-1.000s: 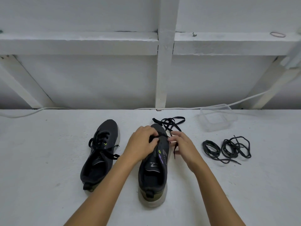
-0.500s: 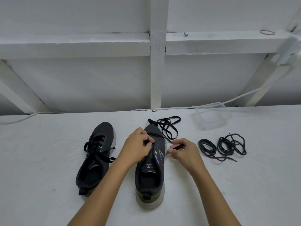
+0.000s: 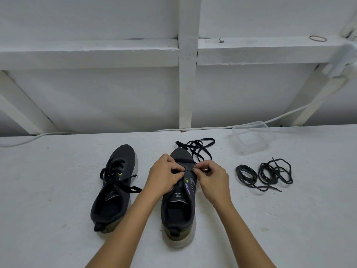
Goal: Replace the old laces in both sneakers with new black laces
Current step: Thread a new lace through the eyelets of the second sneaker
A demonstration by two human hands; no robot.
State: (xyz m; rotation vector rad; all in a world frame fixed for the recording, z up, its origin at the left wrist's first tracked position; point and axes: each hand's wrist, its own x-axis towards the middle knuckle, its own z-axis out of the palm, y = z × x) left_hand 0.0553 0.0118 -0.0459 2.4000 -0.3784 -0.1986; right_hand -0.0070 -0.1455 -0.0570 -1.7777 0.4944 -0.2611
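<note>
Both hands [image 3: 190, 179] mid-table, margins open.

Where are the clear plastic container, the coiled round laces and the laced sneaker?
Clear plastic container [image 3: 251, 141], head view, on its base.
Coiled round laces [image 3: 275, 172], head view, on the right-hand coil.
Laced sneaker [image 3: 123, 157], head view, on its toe upper.

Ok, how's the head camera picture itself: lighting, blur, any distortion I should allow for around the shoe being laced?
Head view: soft, even light with faint shadows and no glare; wide-angle bending curves the back beams toward the edges; the left hand, right hand and the sneaker between them are sharp, but the black lace against the dark upper has little contrast, so the eyelets under the fingers are hard to read.
</note>
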